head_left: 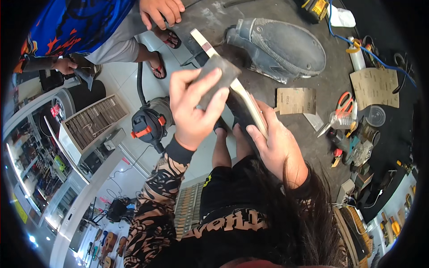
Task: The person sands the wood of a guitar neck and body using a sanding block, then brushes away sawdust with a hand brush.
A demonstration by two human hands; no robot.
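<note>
My left hand [193, 107] grips a dark grey rectangular pad [229, 68], like sandpaper or a sanding block, with the fingers spread over it. The pad rests against a long, narrow, pale piece [250, 106] that looks like wood. This piece slants from upper left to lower right and has a reddish-brown band near its far end. My right hand [278, 144] is wrapped round its near end, thumb on top. Dark material shows along the piece's left side; I cannot tell whether it belongs to it.
Beyond the piece, a large dusty dark casing [290, 47] lies on the grey table [214, 15]. Brown sandpaper sheets [295, 100], orange-handled scissors [344, 106] and tools lie right. Another person's hand [161, 11] touches the table edge. A vacuum [149, 125] stands on the floor left.
</note>
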